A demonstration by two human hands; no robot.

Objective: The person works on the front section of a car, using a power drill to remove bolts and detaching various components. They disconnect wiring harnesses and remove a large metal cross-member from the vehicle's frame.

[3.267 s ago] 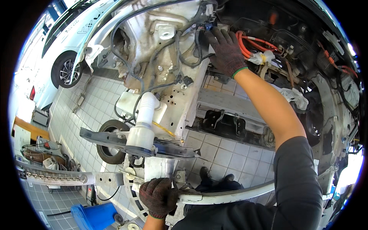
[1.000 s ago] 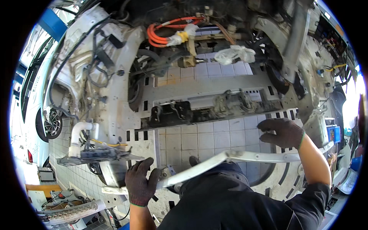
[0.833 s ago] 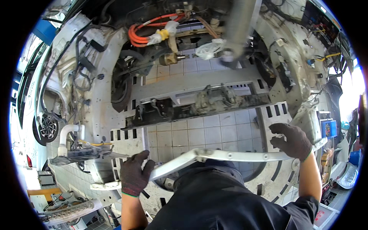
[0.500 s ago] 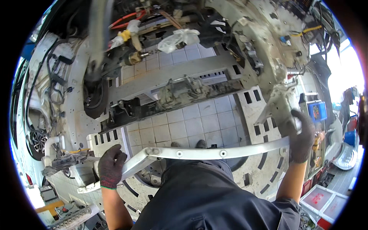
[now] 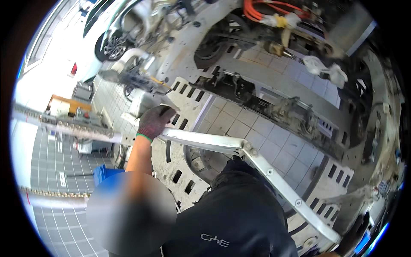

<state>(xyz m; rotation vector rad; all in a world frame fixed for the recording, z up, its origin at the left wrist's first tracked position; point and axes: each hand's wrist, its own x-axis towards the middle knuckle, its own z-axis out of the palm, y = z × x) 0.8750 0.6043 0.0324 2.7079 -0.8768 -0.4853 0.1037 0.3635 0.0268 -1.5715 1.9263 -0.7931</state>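
Note:
A long silver metal bar (image 5: 284,188) with a bend near its middle and round holes lies across in front of my body. My left hand (image 5: 157,121), in a dark knit glove with a green-edged cuff, is closed on its left end, near the car's front corner. At the lower right, my right hand (image 5: 354,233), also gloved, grips the other end; part of it is lost at the dark rim of the picture. Beyond the bar stands the stripped front of a car, with a dark, dirty crossmember (image 5: 265,105) running across it.
Slotted metal platforms (image 5: 338,175) lie on either side of the tiled floor (image 5: 239,124). Orange cables (image 5: 257,13) and a plastic-wrapped part (image 5: 327,70) hang in the car's front. Chain-lined beams (image 5: 64,124) reach in from the left. A light-coloured car (image 5: 98,55) stands at far left.
My view has swung to the left and tilted, so the bar now slants down to the right. Both hands stay at its ends, the right one now near the picture's rim.

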